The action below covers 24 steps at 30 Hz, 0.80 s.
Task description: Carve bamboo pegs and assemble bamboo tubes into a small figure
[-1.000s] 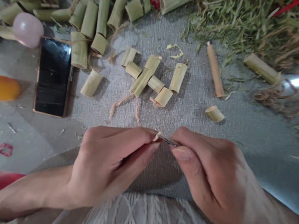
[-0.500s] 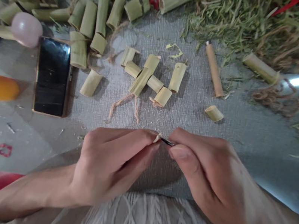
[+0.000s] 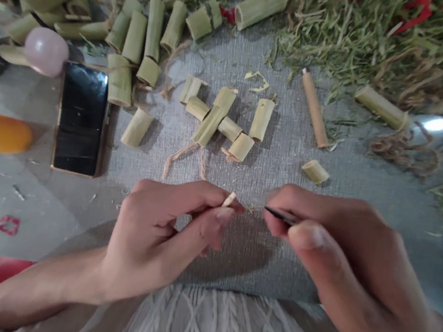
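Observation:
Between thumb and forefinger, my left hand (image 3: 169, 230) pinches a small pale wooden stick (image 3: 229, 199). My right hand (image 3: 341, 258) is closed round a thin dark pointed tool (image 3: 280, 215), its tip toward the left and apart from the stick. Beyond the hands, short bamboo pieces form a cross-like figure (image 3: 213, 117) with twine (image 3: 180, 158) at its lower end. A separate bamboo piece (image 3: 261, 119) lies just right of the figure. What my right palm covers is hidden.
A phone (image 3: 81, 118), an orange bottle (image 3: 3, 135) and a pink round object (image 3: 46, 52) lie at the left. Bamboo tubes (image 3: 135, 37) sit behind them. Right of centre are a brown wooden rod (image 3: 315, 109) and a short bamboo piece (image 3: 315, 171). Green shavings (image 3: 330, 32) cover the back right.
My right hand has moved right, drawing the dark tool away from the stick. My left hand has turned slightly, showing more of the stick. The view has shifted a little.

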Tool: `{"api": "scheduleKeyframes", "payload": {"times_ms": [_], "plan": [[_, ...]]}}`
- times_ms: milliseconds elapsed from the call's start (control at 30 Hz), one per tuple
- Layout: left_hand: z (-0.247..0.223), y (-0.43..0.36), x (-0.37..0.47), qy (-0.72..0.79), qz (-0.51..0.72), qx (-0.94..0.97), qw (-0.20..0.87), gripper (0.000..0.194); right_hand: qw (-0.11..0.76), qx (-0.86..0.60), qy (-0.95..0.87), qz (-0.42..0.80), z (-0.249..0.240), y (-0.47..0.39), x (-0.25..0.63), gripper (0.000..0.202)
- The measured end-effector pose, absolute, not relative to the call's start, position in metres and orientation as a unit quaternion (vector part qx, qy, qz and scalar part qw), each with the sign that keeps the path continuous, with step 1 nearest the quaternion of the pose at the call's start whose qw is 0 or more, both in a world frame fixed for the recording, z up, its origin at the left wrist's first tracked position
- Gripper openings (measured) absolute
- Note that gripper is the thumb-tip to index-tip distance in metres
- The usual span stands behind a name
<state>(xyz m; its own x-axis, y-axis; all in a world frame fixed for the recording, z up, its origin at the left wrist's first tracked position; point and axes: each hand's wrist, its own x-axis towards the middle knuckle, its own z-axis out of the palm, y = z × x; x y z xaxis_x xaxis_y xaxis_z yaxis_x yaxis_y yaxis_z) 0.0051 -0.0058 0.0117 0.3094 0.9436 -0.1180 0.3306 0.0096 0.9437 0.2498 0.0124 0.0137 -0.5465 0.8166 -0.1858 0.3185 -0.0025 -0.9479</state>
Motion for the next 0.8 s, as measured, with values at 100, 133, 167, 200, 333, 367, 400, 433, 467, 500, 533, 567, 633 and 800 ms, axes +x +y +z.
{"api": "scheduleKeyframes", "payload": {"times_ms": [100, 133, 167, 200, 333, 367, 400, 433, 467, 500, 533, 567, 633, 800], "plan": [[0.012, -0.006, 0.0054, 0.502, 0.306, 0.638, 0.497, 0.029, 0.233, -0.409, -0.773, 0.425, 0.0108, 0.0076, 0.2474, 0.028], [0.0121, -0.0058, 0.0054, 0.502, 0.305, 0.642, 0.493, 0.031, 0.229, -0.407, -0.794, 0.389, 0.0101, 0.0065, 0.2464, 0.025], [0.0122, -0.0056, 0.0055, 0.503, 0.304, 0.644, 0.49, 0.032, 0.223, -0.408, -0.808, 0.361, 0.0097, 0.0056, 0.2456, 0.024], [0.0123, -0.0054, 0.0056, 0.505, 0.302, 0.643, 0.489, 0.032, 0.22, -0.412, -0.817, 0.338, 0.0096, 0.005, 0.245, 0.024], [0.0128, -0.0051, 0.0061, 0.512, 0.302, 0.642, 0.484, 0.033, 0.211, -0.422, -0.835, 0.283, 0.0103, 0.0045, 0.2446, 0.025], [0.0131, -0.0052, 0.0063, 0.514, 0.301, 0.644, 0.48, 0.034, 0.206, -0.424, -0.837, 0.277, 0.0105, 0.0047, 0.2448, 0.025], [0.0134, -0.0052, 0.0065, 0.517, 0.3, 0.645, 0.477, 0.035, 0.201, -0.425, -0.839, 0.275, 0.0105, 0.0049, 0.2449, 0.025], [0.0137, -0.0053, 0.0067, 0.518, 0.299, 0.646, 0.474, 0.035, 0.196, -0.427, -0.839, 0.273, 0.0105, 0.0051, 0.245, 0.026], [0.014, -0.0054, 0.0068, 0.518, 0.3, 0.647, 0.472, 0.034, 0.193, -0.43, -0.839, 0.272, 0.0104, 0.0052, 0.2449, 0.026], [0.0141, -0.0055, 0.0069, 0.518, 0.301, 0.649, 0.47, 0.033, 0.19, -0.432, -0.839, 0.272, 0.0103, 0.0052, 0.2449, 0.026], [0.0142, -0.0056, 0.0069, 0.517, 0.301, 0.65, 0.469, 0.033, 0.188, -0.434, -0.839, 0.271, 0.0101, 0.0052, 0.2448, 0.027], [0.0141, -0.0057, 0.0067, 0.516, 0.3, 0.652, 0.468, 0.033, 0.186, -0.435, -0.839, 0.27, 0.01, 0.0051, 0.2446, 0.027], [0.0135, -0.0062, 0.0062, 0.512, 0.301, 0.657, 0.464, 0.034, 0.182, -0.437, -0.839, 0.269, 0.0097, 0.0047, 0.2443, 0.027], [0.0131, -0.0097, 0.0053, 0.52, 0.298, 0.683, 0.417, 0.025, 0.18, -0.449, -0.83, 0.277, 0.0098, 0.0025, 0.2426, 0.031]]}}
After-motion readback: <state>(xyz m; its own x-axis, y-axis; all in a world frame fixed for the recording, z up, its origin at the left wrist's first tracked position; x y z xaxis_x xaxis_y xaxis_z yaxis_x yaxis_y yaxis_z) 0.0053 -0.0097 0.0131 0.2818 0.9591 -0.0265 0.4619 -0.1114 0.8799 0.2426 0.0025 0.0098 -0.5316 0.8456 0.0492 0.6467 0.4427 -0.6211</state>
